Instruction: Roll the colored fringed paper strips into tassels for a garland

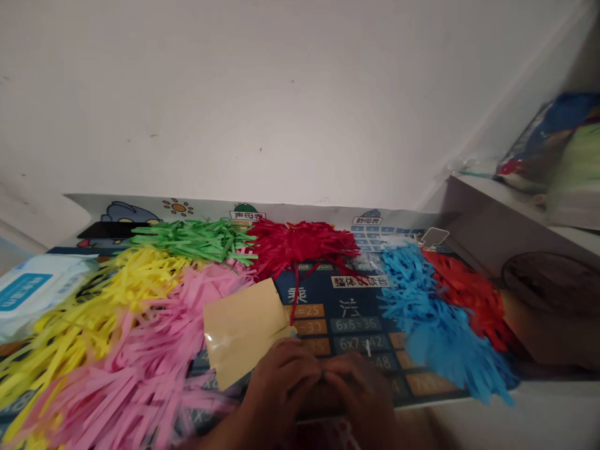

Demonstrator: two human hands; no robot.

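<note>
Tan sheet [246,331] x1, paper-fringe bunches [135,362] x6, L hand [281,378] + R hand [363,387] both narrow, contents unclear

Pale, scuffed wall [290,112], dimly lit; grey boxlike unit [482,228] at right.

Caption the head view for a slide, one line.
Left hand and right hand, close together near a flat tan piece, between pink strips and blue strips on a printed chart.

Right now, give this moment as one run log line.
left hand: nearest tan sheet | right hand: close to left hand | held: unclear | nearby: pink strips, yellow strips, crimson bundle, blue strips
</note>
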